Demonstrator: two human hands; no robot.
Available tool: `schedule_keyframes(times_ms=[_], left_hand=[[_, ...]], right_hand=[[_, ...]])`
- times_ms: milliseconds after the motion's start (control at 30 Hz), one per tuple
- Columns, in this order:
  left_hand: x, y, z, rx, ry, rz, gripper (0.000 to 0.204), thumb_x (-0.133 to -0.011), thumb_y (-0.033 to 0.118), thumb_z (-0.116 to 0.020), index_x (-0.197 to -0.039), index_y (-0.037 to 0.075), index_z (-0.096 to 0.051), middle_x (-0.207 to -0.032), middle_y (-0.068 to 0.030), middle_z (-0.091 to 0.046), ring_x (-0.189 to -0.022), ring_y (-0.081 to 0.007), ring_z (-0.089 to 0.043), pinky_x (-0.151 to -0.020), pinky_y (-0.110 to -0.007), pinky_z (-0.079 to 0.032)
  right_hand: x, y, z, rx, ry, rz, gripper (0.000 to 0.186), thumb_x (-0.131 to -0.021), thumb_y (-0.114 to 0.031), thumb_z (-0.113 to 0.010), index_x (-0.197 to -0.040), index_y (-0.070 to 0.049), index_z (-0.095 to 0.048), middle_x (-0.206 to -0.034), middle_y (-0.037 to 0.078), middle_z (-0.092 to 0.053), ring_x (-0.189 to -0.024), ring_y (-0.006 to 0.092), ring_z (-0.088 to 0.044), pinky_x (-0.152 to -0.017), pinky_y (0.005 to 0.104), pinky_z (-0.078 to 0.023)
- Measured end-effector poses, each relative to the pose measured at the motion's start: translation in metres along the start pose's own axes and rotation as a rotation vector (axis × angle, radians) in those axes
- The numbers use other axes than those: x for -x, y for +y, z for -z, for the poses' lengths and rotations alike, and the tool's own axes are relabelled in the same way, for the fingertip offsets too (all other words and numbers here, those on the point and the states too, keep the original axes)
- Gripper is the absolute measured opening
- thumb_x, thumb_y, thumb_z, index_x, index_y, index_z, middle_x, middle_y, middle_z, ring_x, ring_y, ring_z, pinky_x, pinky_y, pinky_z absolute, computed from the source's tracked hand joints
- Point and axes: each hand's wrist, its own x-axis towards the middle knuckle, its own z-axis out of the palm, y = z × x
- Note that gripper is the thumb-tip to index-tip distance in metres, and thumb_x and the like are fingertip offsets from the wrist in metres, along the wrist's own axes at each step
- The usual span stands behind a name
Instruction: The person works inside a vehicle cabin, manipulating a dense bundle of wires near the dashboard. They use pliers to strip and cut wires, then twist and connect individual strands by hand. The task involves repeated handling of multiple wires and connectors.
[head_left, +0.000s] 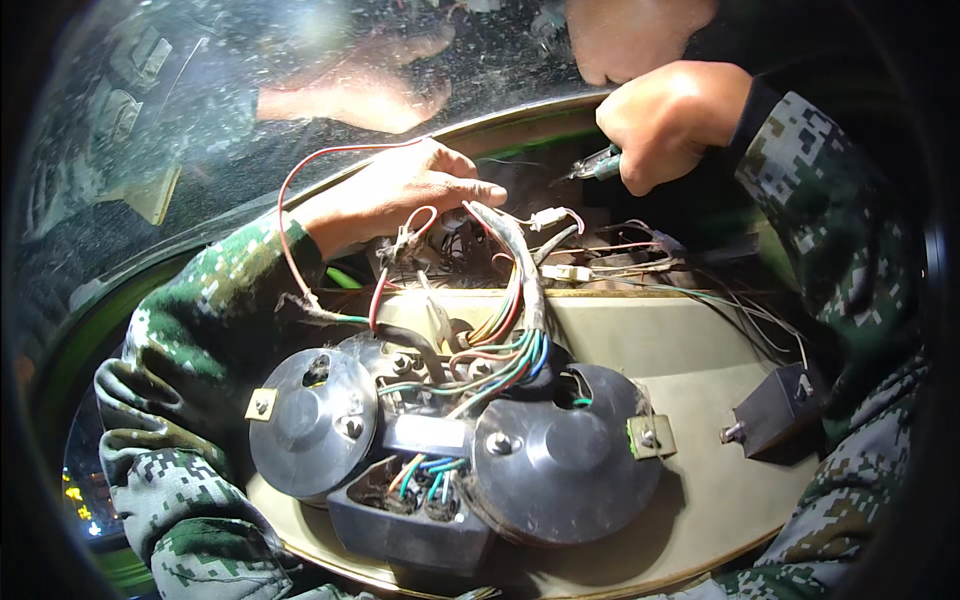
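My left hand (415,190) reaches over the wiring at the panel's far edge, its fingers bent and thumb pointing right. A thin red wire (290,195) loops up to these fingers and passes behind them; they appear closed on it. Farther right, my right hand (675,125) is wrapped round a pair of pliers (598,165) with greenish handles, jaws aimed left toward the left hand. Just below, a taped wire bundle (517,250) runs down to the back of an instrument panel (690,360) with two round black gauge housings (565,465) (312,425).
White connectors (567,273) and loose wires (650,262) lie along the panel's far edge. A black box (775,412) sits at the panel's right. Dusty, reflective glass (230,150) slopes close above my left hand. A black rectangular housing (405,525) holds coloured wires between the gauges.
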Motion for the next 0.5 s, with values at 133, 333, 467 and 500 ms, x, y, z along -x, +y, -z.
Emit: schedule_keyframes(times_ms=[133,333,467,500], left_hand=[[0.003,0.001,0.008,0.156,-0.072,-0.060,0.031,-0.097,0.028,-0.081,-0.085,0.005,-0.065,-0.080,0.0029,-0.064,-0.077,-0.0055,-0.059,-0.070,-0.027,-0.046],[0.024,0.003,0.019,0.223,-0.199,-0.018,0.020,-0.097,0.018,-0.075,-0.107,0.002,-0.074,-0.094,-0.0034,-0.072,-0.087,-0.0083,-0.065,-0.078,-0.026,-0.052],[0.029,0.004,0.021,0.301,-0.227,-0.025,0.022,-0.097,0.018,-0.074,-0.112,0.001,-0.074,-0.096,-0.0044,-0.073,-0.087,-0.0089,-0.066,-0.077,-0.026,-0.053],[0.029,0.003,0.022,0.319,-0.229,-0.024,0.022,-0.098,0.018,-0.073,-0.113,0.001,-0.074,-0.097,-0.0046,-0.073,-0.087,-0.0090,-0.067,-0.077,-0.026,-0.054]], right_hand=[[0.012,-0.002,0.008,-0.028,0.024,0.007,0.029,-0.069,-0.019,-0.067,-0.071,0.010,-0.067,-0.066,0.025,-0.063,-0.058,0.0382,-0.060,-0.057,0.0482,-0.049],[0.033,-0.001,0.002,-0.074,0.024,-0.096,0.035,-0.070,-0.022,-0.068,-0.083,0.011,-0.070,-0.076,0.028,-0.067,-0.069,0.0413,-0.065,-0.066,0.0479,-0.054],[0.032,-0.007,0.008,-0.161,0.015,-0.058,0.047,-0.073,-0.024,-0.072,-0.106,0.008,-0.071,-0.094,0.028,-0.073,-0.085,0.0410,-0.069,-0.076,0.0450,-0.056],[0.032,-0.007,0.011,-0.189,-0.009,-0.038,0.051,-0.073,-0.024,-0.073,-0.112,0.008,-0.070,-0.099,0.028,-0.073,-0.088,0.0403,-0.070,-0.078,0.0443,-0.056]])
